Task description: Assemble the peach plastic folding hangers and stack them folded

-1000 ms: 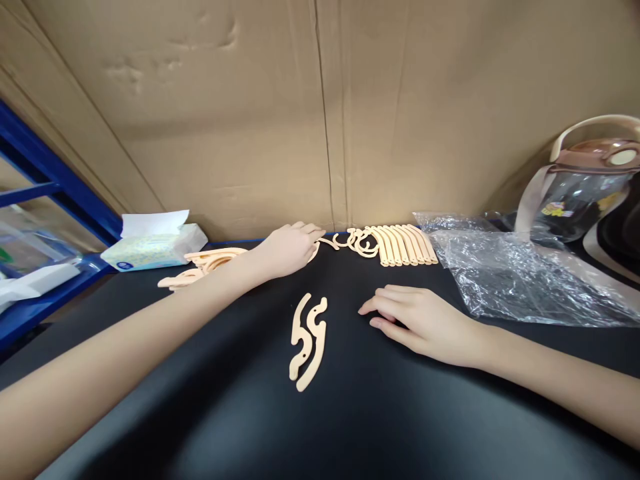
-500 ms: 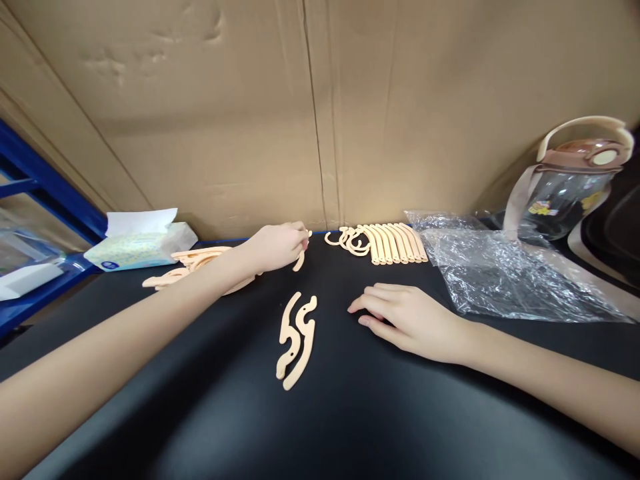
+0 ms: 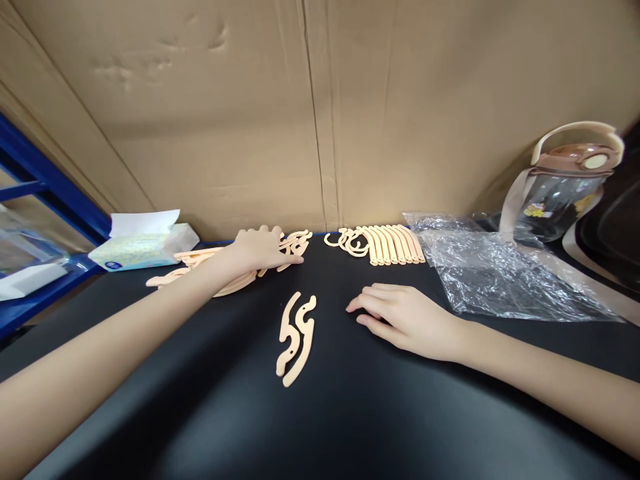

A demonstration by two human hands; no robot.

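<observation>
My left hand (image 3: 260,250) reaches to the back of the black table (image 3: 350,413) and lies with fingers stretched flat over a pile of pale orange curved plastic pieces (image 3: 200,267). Two such curved pieces (image 3: 295,337) lie side by side in the middle of the table. My right hand (image 3: 405,317) rests palm down just right of that pair, fingers loosely spread, holding nothing. A neat row of hook-shaped pieces (image 3: 383,243) lies at the back centre.
A tissue pack (image 3: 143,243) sits at the back left beside a blue shelf frame (image 3: 50,193). Crumpled clear plastic (image 3: 495,277) lies at the right, with a handled water bottle (image 3: 563,187) behind it. A cardboard wall (image 3: 320,107) closes the back.
My left hand drew back left from the hook row with a piece and now lies flat on the left pile. My right hand stayed put.
</observation>
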